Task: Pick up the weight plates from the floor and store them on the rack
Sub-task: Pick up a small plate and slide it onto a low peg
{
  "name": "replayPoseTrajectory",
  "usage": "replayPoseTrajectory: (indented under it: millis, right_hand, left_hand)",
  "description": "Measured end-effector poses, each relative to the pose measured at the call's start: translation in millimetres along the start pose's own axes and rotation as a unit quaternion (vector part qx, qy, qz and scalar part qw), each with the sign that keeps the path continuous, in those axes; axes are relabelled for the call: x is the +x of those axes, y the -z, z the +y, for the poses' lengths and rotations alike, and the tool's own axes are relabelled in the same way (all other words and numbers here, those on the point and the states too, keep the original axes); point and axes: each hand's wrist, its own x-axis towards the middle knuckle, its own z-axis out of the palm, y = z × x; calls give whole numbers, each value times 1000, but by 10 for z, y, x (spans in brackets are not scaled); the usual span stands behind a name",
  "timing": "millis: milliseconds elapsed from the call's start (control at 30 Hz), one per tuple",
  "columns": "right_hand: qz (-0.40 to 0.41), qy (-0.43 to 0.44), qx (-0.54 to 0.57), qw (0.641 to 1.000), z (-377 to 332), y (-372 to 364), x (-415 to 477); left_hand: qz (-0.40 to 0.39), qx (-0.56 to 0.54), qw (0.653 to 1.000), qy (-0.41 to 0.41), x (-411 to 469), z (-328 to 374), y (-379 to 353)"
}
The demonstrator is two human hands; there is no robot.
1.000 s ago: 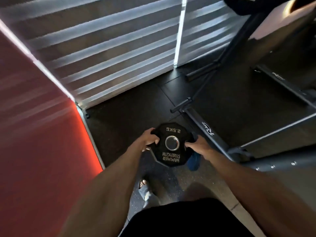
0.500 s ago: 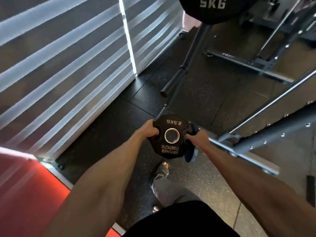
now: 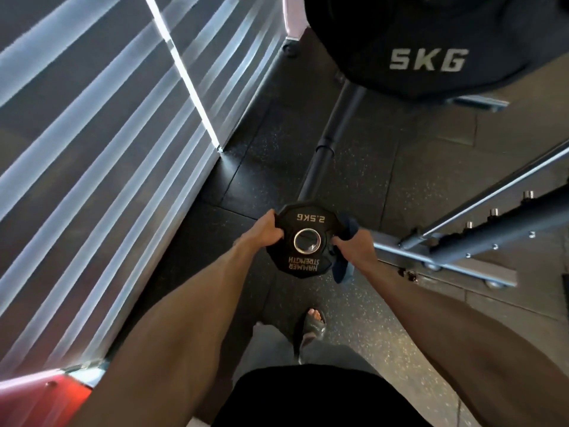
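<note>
Filling the frame left of the black peg point(image 3: 326, 155), striped grey-and-white blinds point(image 3: 92, 149) meet a dark speckled rubber floor point(image 3: 415, 180) that spreads beneath the peg. At the peg's far end looms a large black plate point(image 3: 431, 41) marked "5KG" (whether it sits on the peg itself cannot be told). Right of the peg runs the rack's grey steel frame point(image 3: 498, 232), studded with bolts.

At the peg's near tip, held clear of the floor with its face to the camera, is the small weight plate point(image 3: 303, 266): black, many-sided, with a shiny metal ring around its centre hole and lettering reading "2.5KG" and "HAMMER STRENGTH", upside down to the camera. The left hand point(image 3: 261, 232) grips its left edge, thumb on the face, fingers curled behind. The right hand point(image 3: 357, 246) grips the right edge, a blue cloth point(image 3: 340, 271) pinched against the rim. Nearer the camera than the peg, a sandalled foot point(image 3: 312, 328) stands on the floor.
</note>
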Motion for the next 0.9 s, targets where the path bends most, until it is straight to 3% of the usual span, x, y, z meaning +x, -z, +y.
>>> replayPoseTrajectory:
  millis: [267,667,900]
  right_hand:
    - [69,-57,70,993,-171,-320,110]
    - [147,-77,92,982,-219,-533,193]
    - [165,-80,47,982,-164,-656,263]
  left_hand:
    - [-47,44,997,-48,505,-23,309]
    - [-42,119,973,-195,849,24,429]
    - [22,224,899,-376,907,-15,441]
